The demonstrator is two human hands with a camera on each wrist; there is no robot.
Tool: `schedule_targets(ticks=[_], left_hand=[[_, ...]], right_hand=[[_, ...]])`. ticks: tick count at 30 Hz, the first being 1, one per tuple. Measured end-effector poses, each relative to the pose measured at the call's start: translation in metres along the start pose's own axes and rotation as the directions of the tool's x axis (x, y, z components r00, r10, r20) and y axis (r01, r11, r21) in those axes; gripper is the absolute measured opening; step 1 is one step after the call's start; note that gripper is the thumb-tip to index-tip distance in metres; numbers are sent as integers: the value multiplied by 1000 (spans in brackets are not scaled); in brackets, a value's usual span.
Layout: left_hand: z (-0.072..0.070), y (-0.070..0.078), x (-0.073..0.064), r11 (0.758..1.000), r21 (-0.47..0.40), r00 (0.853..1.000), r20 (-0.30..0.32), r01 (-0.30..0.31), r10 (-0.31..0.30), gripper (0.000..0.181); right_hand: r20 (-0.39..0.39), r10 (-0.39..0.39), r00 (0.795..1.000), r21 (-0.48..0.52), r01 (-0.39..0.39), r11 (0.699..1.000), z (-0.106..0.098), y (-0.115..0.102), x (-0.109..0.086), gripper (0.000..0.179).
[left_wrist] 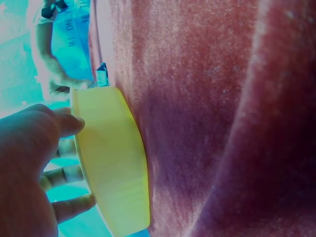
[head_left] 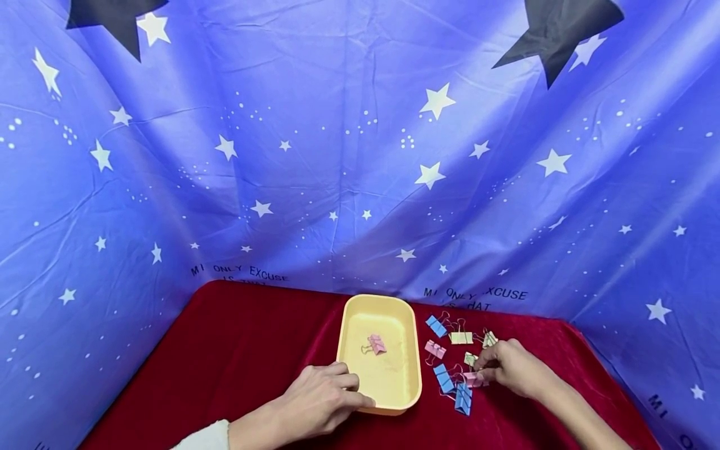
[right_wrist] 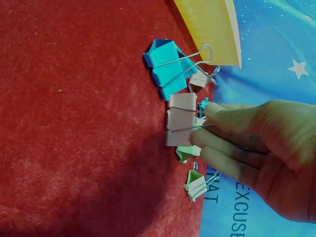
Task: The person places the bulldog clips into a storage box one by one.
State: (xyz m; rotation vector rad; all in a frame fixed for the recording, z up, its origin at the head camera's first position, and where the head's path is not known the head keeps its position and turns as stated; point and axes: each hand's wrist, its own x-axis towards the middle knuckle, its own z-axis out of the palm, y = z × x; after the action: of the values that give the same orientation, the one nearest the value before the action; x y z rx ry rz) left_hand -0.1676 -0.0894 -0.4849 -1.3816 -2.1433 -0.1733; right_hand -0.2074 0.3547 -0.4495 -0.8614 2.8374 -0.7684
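At the near left corner of a pale yellow plastic box, my left hand rests its spread fingertips along the rim. In the left wrist view, its fingers and thumb lie fairly straight against the edge of the wall. A pink binder clip lies inside the box. To the right of the box, my right hand pinches another pink binder clip by its wire handles, between thumb and fingers. That clip is close over the cloth, beside blue binder clips and a pale green binder clip.
More binder clips lie right of the box: a blue one, a pink one and a pale yellow one. Dark red velvet cloth covers the table. A blue star-printed curtain stands behind and at both sides.
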Motion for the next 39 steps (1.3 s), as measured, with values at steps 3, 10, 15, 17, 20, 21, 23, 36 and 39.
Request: schedule_targets(ticks=[3,10,15,17,20,21,23,36,39], left_hand=[[0,0,0,1000,3,1000,-4,-5,5,42],[0,0,0,1000,13,1000,-5,-5,5,41],[0,0,0,1000,8,1000,-7,-4,4,42],[0,0,0,1000,8,1000,-9,-3,4,41],[0,0,0,1000,8,1000,-11,-4,4,41],[0,0,0,1000,8,1000,-11,-4,4,41],[1,0,1,1000,8,1000,-10,-4,4,41],[0,1,0,1000,6,1000,-12,-2,2,42],[0,1,0,1000,5,1000,-12,-2,2,42]], right_hand=[[33,35,999,87,-38,995,-4,0,-1,12],[102,146,984,305,-171,937,-15,6,-3,9],[94,179,979,380,-201,903,-18,14,-5,9],[86,198,976,423,-216,880,-18,17,-6,11],[79,233,969,494,-241,835,-18,20,-7,18],[78,243,967,514,-248,821,-19,21,-8,20],[79,261,962,539,-261,801,-20,24,-9,25],[189,284,940,627,-338,702,-27,38,-19,29],[226,275,934,653,-355,669,-28,39,-21,28]])
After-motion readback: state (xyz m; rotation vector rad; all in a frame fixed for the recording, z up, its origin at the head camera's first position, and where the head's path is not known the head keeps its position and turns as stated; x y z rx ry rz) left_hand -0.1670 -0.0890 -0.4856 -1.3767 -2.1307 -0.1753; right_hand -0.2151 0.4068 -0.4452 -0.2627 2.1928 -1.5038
